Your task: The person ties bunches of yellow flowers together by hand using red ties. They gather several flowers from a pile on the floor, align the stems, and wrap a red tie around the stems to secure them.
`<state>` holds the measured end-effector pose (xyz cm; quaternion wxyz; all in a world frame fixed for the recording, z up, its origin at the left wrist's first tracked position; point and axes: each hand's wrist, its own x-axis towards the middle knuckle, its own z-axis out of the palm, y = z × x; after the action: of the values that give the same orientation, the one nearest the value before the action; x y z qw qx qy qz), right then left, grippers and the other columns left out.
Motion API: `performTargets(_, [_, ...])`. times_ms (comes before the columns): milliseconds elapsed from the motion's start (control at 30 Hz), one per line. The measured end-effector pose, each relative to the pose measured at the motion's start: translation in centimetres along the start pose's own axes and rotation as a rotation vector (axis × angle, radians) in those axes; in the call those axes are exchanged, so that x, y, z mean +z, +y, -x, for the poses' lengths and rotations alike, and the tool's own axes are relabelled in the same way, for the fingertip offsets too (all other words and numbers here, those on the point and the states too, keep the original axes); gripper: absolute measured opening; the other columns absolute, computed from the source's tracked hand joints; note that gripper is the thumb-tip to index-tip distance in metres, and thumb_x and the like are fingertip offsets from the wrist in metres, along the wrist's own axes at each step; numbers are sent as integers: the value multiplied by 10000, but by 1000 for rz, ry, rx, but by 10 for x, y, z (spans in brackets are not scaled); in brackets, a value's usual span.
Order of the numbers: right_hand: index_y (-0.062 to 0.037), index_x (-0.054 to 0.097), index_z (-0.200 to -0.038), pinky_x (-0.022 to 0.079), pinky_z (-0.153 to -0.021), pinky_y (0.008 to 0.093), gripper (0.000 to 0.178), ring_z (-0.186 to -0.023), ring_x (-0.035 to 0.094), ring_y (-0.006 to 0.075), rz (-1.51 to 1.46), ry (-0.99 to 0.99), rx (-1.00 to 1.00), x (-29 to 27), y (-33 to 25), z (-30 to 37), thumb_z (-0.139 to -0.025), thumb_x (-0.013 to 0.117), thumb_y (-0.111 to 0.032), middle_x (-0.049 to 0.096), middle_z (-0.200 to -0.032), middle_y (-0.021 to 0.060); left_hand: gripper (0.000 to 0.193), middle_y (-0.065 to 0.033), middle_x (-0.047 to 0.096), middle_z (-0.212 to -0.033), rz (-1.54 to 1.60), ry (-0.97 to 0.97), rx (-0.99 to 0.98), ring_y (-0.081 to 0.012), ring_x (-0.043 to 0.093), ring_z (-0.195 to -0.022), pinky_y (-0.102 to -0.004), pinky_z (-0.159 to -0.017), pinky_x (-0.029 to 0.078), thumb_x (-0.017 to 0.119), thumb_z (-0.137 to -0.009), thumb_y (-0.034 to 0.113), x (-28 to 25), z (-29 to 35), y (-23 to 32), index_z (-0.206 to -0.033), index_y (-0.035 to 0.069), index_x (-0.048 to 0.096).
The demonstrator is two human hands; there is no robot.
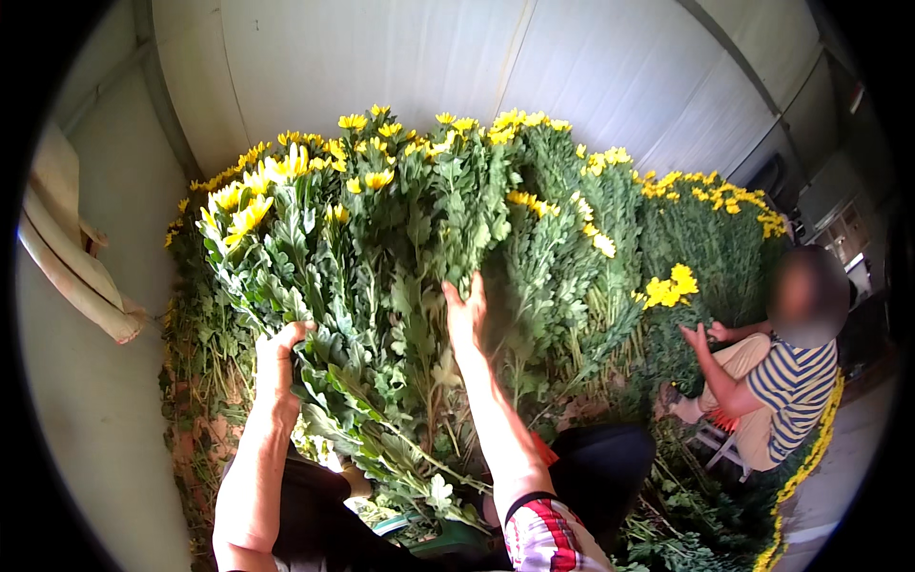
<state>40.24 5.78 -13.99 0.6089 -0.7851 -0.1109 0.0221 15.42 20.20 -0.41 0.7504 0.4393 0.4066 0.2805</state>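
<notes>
Bunch of yellow-flowered stems (315, 286) leaning against the flower pile (572, 248) at centre-left, clamped low by the left hand (278, 357). Right hand (465, 315) open, fingers apart, flat on foliage beside it. Grey wall (95, 410) close left; seated co-worker (782, 381) right, well apart.
</notes>
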Motion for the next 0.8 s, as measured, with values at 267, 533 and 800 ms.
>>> performTargets(267, [48,357,-1412,317,-1102,403,822,-1296,432,306,217,-87,248,-85,87,72,-794,786,-284,464,-1386,229,188,-20,646,-753,-22,85,102,-130,584,-628,-281,-603,474,678,-716,139,-8,7,4,-866,26,686])
performTargets(533, [33,378,-1412,470,-889,293,658,-1129,552,214,100,97,369,-122,202,71,-910,653,-289,559,-1304,156,198,0,614,-752,-15,5,101,-120,568,-602,-281,-584,474,713,-708,118,-12,3,-2,-879,45,644])
performTargets(800, [-50,520,-1222,470,-851,436,419,-993,612,374,406,189,187,-136,137,80,-901,620,-300,630,-1093,245,227,-23,628,-764,-110,7,80,-132,590,-623,-274,-592,492,710,-703,113,-7,8,-1,-900,31,632])
